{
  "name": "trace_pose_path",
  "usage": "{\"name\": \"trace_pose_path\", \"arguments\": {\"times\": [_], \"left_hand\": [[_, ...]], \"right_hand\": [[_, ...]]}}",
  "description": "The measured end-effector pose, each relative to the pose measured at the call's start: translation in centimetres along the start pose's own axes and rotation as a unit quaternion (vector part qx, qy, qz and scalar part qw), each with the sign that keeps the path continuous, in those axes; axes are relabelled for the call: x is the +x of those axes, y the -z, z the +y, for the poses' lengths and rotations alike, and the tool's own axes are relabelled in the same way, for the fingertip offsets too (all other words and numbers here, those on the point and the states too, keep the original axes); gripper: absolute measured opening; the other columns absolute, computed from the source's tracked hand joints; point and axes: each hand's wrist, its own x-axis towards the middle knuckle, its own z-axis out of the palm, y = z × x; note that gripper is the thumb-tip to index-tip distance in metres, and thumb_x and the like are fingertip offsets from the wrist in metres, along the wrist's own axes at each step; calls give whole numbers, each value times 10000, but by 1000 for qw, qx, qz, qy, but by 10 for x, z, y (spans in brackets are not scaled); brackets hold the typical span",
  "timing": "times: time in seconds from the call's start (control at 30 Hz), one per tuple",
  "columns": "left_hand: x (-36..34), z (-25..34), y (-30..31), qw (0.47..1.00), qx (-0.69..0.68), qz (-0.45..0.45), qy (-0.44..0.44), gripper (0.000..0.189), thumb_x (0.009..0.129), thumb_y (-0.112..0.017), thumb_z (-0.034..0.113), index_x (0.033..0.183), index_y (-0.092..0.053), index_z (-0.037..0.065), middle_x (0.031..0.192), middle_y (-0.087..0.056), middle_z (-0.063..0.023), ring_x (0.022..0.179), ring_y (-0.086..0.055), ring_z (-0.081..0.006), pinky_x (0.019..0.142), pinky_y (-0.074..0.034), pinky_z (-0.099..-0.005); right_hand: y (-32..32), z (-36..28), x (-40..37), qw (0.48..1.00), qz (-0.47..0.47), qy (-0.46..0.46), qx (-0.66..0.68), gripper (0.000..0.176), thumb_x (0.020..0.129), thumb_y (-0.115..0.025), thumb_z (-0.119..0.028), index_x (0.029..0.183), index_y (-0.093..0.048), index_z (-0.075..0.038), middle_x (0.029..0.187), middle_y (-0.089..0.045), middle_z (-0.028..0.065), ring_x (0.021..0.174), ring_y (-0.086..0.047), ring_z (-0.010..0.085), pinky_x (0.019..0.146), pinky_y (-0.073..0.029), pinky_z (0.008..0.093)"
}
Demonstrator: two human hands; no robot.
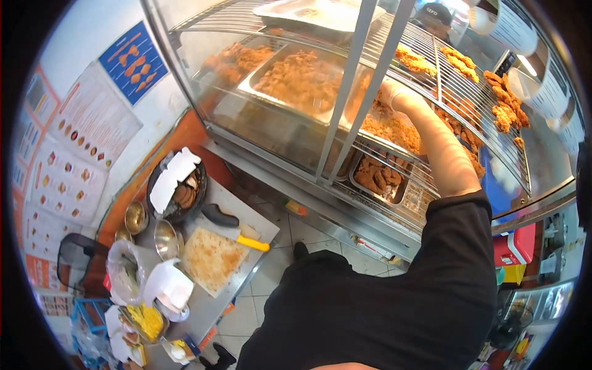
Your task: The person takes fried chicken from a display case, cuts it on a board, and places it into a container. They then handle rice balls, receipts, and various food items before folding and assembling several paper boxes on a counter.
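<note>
My right hand [390, 94] reaches into the heated display cabinet, through its open side under the upper wire rack [431, 86]. It seems to wear a thin clear glove. It is over a metal tray of small fried chicken pieces [391, 131]. The cabinet frame and glare partly hide its fingers, so I cannot make out a grip. Nearer to me, below my forearm, stands a smaller tray of darker chicken pieces [377, 176]. Larger breaded pieces [505, 102] lie on the upper rack. My left hand is not in view.
Behind the glass is another tray of fried chicken [299, 80]. On the left, a steel bench holds a cutting board [213, 259], a yellow-handled knife [253, 243], metal bowls [166, 239] and a black pan [179, 194]. Another person's cap [435, 12] shows beyond the cabinet.
</note>
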Motion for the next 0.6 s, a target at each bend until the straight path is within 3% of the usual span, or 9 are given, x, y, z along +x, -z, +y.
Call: {"name": "trace_pose_path", "arguments": {"times": [0.6], "left_hand": [[91,75,178,997,-36,-25,59,301,875,-558,282,1023,-683,52,1014,-694,-175,888,-693,-331,782,-529,-457]], "right_hand": [[8,-16,-22,999,-36,-2,5,380,998,-479,-401,1222,-604,-121,998,-628,79,848,-572,232,797,-476,362]]}}
